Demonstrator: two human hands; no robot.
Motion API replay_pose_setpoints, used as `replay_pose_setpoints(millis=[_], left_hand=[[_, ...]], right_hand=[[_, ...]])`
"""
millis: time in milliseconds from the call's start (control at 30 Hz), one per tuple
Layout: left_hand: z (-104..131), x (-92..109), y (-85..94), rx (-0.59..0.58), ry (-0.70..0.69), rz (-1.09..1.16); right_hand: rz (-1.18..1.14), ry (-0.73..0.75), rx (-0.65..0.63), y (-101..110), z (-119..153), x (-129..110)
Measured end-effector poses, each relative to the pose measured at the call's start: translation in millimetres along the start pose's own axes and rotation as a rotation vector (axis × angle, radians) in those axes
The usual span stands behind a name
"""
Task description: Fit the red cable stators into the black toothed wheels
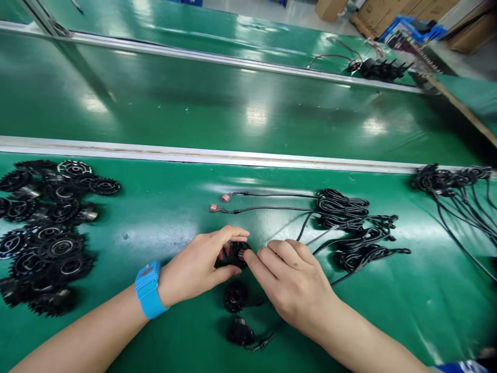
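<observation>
My left hand (205, 259), with a blue band (149, 290) round its wrist, is closed on a small black round part (236, 254). Thumb and fingers curve about its sides. My right hand (293, 280) pinches a small ribbed connector (241, 255) against that part; its fingertips are partly hidden. Just below the hands lie two more black round parts, an upper one (235, 297) with red bits inside and a lower one (240, 331) with a cable attached. Beyond the hands, two cables end in pinkish connectors (214, 207).
Several black toothed wheel parts (60, 246) are heaped at the left. Coiled black cables (344, 207) lie right of centre. More cabled parts (442, 180) sit at the far right. A white rail (155, 153) crosses the green bench, and a black finned part (382, 69) rests farther back.
</observation>
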State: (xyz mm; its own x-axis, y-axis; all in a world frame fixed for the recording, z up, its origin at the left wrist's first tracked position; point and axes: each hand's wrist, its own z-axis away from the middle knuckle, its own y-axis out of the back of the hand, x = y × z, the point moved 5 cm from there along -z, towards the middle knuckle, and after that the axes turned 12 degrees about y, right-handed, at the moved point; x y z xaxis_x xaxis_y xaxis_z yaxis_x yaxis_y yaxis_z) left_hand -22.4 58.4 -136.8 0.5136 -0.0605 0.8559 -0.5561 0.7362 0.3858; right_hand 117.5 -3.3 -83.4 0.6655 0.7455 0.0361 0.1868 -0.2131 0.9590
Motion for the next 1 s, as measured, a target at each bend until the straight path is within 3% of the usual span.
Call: replay_pose_setpoints(millis=[133, 467, 667, 1000], left_hand=[[0, 3, -6.6, 0.039, -0.01, -0.024], [3, 1, -13.2, 0.089, -0.078, -0.088], [4, -1, -13.7, 0.118, -0.075, -0.09], [7, 3, -15.0, 0.122, -0.126, -0.089]], right_hand=[[0.026, 0.06, -0.01, 1, -1, -4], [-0.25, -0.132, -0.07, -12, 5, 13], [-0.348, -0.157, 0.013, -10, 12, 18], [-0.455, -0.139, 0.006, -7, 19, 20]])
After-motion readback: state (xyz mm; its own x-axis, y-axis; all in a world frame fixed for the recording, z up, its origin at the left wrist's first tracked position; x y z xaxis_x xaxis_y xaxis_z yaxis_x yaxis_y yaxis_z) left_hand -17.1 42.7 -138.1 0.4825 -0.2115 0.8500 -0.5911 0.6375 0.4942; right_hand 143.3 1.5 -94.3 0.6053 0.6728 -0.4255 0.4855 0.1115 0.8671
